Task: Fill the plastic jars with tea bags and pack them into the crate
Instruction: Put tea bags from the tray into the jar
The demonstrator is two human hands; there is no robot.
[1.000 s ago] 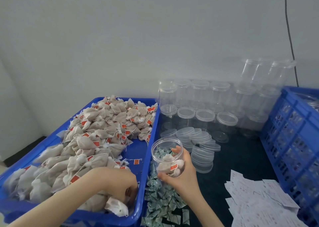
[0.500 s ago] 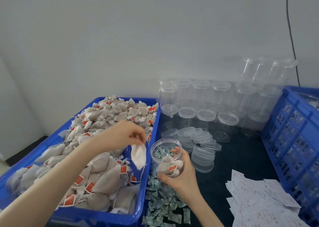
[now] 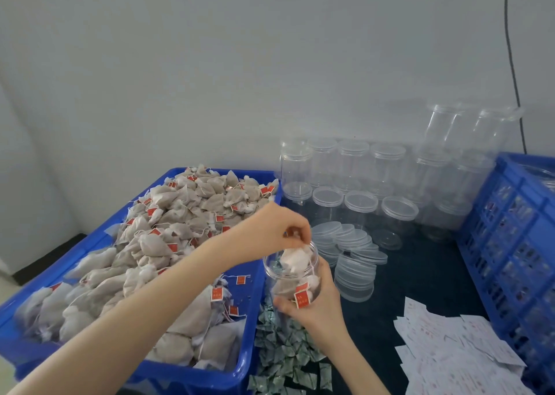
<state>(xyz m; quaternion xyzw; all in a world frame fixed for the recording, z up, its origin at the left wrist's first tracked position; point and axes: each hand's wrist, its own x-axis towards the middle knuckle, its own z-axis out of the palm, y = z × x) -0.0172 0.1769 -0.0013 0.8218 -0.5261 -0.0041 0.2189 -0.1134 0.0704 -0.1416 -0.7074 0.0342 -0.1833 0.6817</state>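
My right hand (image 3: pixel 315 307) grips a clear plastic jar (image 3: pixel 277 277) from below, holding it tilted above the table; a few tea bags with red tags lie inside it. Over the jar's mouth, my left hand (image 3: pixel 279 229) pinches a white tea bag (image 3: pixel 295 258) that hangs partly inside the opening. A blue tray (image 3: pixel 250 328) on the left is heaped with grey tea bags (image 3: pixel 168 223). The blue crate (image 3: pixel 510 238) stands at the right edge.
Rows of empty clear jars (image 3: pixel 360 178) stand against the wall, with loose lids (image 3: pixel 351 253) stacked in front. Small green packets (image 3: pixel 285 352) lie beside the tray. White paper slips (image 3: pixel 450 352) are scattered at the lower right. A black cable (image 3: pixel 514 73) runs down the wall.
My left hand picked a tea bag from the tray's near end, lifted it rightward, and now holds it in the jar's mouth. The right hand kept the jar in place.
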